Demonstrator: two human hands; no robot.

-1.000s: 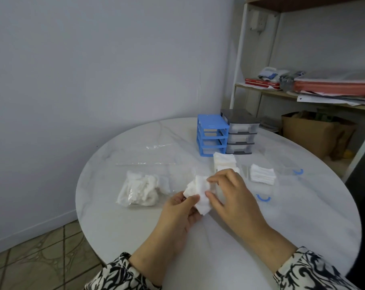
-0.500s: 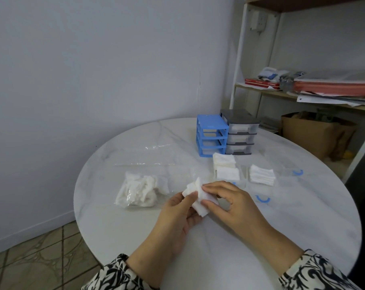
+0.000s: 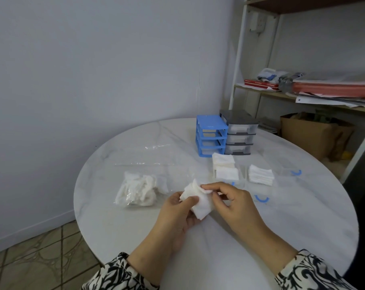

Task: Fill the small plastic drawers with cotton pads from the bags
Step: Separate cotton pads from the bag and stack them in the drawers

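A small stack of white cotton pads [image 3: 200, 203] is held above the round white table [image 3: 303, 216]. My left hand [image 3: 177, 212] grips it from below, thumb on top. My right hand [image 3: 229, 199] pinches the top pad's edge. A clear bag of loose cotton pads [image 3: 138, 190] lies to the left. Behind stand a blue drawer frame [image 3: 211, 136] with empty slots and a grey drawer unit [image 3: 239, 133]. In front of them lie clear pulled-out drawers with blue handles: one [image 3: 224, 169] holds pads, another [image 3: 260, 174] holds a pad stack.
An empty clear bag [image 3: 156, 155] lies flat behind the filled one. More clear drawers with blue handles [image 3: 295, 172] sit at the right of the table. A shelf with papers [image 3: 323, 93] and a cardboard box [image 3: 315, 135] stand behind on the right.
Both hands drew the pad stack slightly nearer me. My right hand slid from covering the stack to pinching its top edge.
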